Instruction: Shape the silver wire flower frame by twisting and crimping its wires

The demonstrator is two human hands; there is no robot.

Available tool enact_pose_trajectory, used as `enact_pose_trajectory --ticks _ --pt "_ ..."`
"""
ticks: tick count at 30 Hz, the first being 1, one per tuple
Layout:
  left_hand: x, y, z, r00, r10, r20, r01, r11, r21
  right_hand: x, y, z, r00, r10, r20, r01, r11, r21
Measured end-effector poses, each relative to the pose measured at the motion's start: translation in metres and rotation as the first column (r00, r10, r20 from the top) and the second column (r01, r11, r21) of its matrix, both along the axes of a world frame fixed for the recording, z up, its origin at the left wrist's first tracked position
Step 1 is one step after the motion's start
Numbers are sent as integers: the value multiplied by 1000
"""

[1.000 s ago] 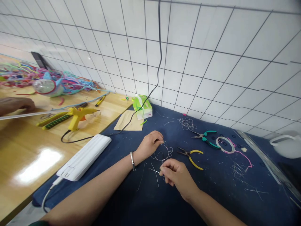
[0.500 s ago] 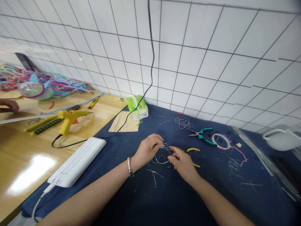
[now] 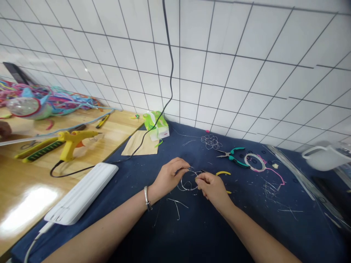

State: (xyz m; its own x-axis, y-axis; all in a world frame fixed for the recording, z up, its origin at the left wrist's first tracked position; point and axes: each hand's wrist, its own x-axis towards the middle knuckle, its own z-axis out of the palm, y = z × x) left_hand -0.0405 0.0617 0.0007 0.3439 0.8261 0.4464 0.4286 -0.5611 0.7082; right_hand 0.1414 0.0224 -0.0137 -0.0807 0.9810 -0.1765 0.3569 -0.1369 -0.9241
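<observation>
A ring of thin silvery wire [image 3: 189, 189] with smaller loops inside it is held up over the dark blue cloth. My left hand [image 3: 171, 177] pinches its upper left side between thumb and fingers. On the opposite side, my right hand [image 3: 211, 185] has thumb and forefinger closed on the wire. Just behind my right hand lie yellow-handled pliers [image 3: 223, 173], partly hidden by it. Loose cut wires [image 3: 177, 204] lie on the cloth below my left hand.
Teal-handled pliers [image 3: 233, 155], a coil of wire flowers [image 3: 210, 141] and a white ring with pink wire [image 3: 255, 163] lie beyond. At left are a white power bank [image 3: 82, 193] and yellow glue gun [image 3: 71, 142]. A white jug [image 3: 326, 157] stands right. Another person's hand [image 3: 4, 129] shows far left.
My right forefinger, stretched out before, has bent in to pinch the wire ring with the thumb. My left hand keeps its hold. The whole view has shifted slightly.
</observation>
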Motion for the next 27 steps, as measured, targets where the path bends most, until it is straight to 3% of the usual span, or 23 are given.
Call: enact_pose_trajectory --ticks 10,13,18,27 --pt "1 2 5 998 -61 30 64 992 -107 1 -1 -1 999 24 -38 -25 1000 -10" --pt "1 2 3 993 -63 104 84 973 -213 1 -1 0 998 48 -49 -48 999 -14" --pt "0 2 -1 959 -74 273 204 851 -484 2 0 0 996 64 -55 -65 998 -21" --pt "1 1 1 897 17 443 302 707 -640 -1 0 1 996 53 -75 -54 998 -16"
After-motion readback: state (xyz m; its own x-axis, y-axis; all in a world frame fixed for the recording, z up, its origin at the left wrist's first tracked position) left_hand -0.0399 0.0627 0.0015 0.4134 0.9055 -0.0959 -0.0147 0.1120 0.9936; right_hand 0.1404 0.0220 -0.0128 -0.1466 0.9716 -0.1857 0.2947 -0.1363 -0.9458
